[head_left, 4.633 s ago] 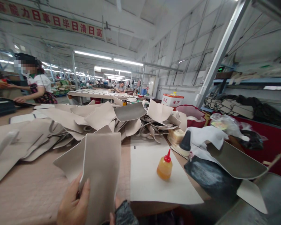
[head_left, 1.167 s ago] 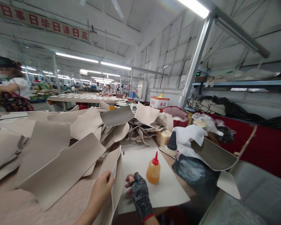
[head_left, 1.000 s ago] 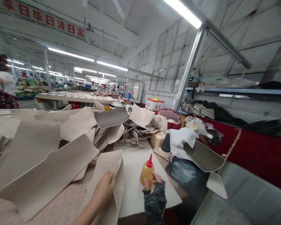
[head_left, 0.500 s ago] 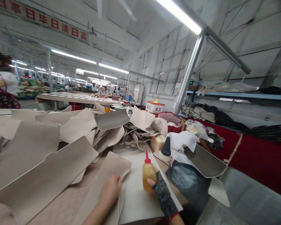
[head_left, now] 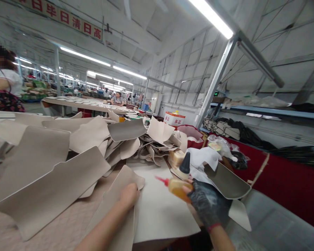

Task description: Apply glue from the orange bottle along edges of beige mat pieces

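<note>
My left hand [head_left: 129, 195] is closed on the edge of a beige leather panel [head_left: 117, 205], low in the middle of the view. Wrapped around a squeeze bottle [head_left: 178, 189] of amber liquid is my right hand [head_left: 199, 195], in a dark fingerless glove. The bottle is tilted on its side, its red nozzle pointing left over a pale flat sheet [head_left: 162, 209] on the table. Behind the bottle stands a container with a black cone-shaped cap [head_left: 185, 164].
Many beige panels [head_left: 52, 181] lie heaped left and ahead. White plastic wrapping [head_left: 201, 157] and a curved grey panel [head_left: 229, 181] lie on the right, near a maroon bag [head_left: 191, 134]. A metal post [head_left: 217, 80] rises behind. People work farther back.
My right hand has moved right and tipped the bottle from upright to sideways, nozzle leftward. My left hand has shifted slightly up and right, still on the panel's edge.
</note>
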### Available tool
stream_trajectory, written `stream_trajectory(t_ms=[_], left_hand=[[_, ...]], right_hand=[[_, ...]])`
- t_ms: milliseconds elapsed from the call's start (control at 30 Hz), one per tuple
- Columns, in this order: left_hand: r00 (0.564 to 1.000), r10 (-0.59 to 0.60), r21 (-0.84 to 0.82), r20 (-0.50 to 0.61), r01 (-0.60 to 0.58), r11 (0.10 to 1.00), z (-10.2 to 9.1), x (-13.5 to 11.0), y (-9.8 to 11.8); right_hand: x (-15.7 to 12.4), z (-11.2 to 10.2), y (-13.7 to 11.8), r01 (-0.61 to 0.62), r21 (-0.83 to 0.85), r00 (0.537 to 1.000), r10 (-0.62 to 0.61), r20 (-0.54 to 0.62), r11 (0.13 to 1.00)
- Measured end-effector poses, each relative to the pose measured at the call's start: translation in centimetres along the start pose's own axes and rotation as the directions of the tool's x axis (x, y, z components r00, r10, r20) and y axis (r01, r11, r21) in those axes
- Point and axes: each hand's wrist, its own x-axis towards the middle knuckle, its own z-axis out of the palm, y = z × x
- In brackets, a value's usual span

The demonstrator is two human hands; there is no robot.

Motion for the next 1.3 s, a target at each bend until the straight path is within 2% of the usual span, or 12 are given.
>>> stream_trajectory(t_ms=[100,200,300,467,600,833,967,1100,1300], left_hand=[[1.0,-0.018,-0.041,-0.003,0.017,0.999,0.1,0.6,-0.1],[0.998,-0.055,-0.12,0.012,0.056,0.991,0.4,1.4,-0.5],[0.991,-0.119,-0.191,0.065,0.129,0.973,0.7,2.2,-1.1],[0.98,-0.182,-0.246,0.085,0.197,0.949,0.9,3.0,-1.2],[0.974,-0.21,-0.259,0.087,0.225,0.939,0.9,3.1,-0.9],[0.967,-0.239,-0.236,0.087,0.253,0.938,0.9,3.1,-0.6],[0.965,-0.25,-0.24,0.083,0.263,0.934,1.0,3.2,-0.6],[0.963,-0.257,-0.243,0.083,0.27,0.932,1.1,3.1,-0.6],[0.966,-0.243,-0.253,0.086,0.257,0.933,1.0,3.0,-0.5]], right_hand=[[-0.2,0.1,-1.0,0.114,-0.106,0.988,-0.102,0.113,0.988],[0.1,0.5,-0.4,0.228,-0.144,0.973,-0.221,0.065,0.963],[0.5,2.0,2.3,0.216,-0.191,0.976,-0.21,0.052,0.957],[0.2,5.1,7.8,0.213,-0.129,0.97,-0.193,0.149,0.969],[-0.4,6.4,10.0,0.243,-0.089,0.956,-0.223,0.193,0.966],[-0.4,7.8,10.9,0.421,-0.124,0.898,-0.394,0.199,0.898],[-0.1,8.4,11.5,0.483,-0.12,0.869,-0.459,0.183,0.867],[-0.2,8.7,11.7,0.573,-0.174,0.819,-0.55,0.165,0.801],[-0.6,8.5,11.5,0.609,-0.194,0.793,-0.58,0.185,0.769]])
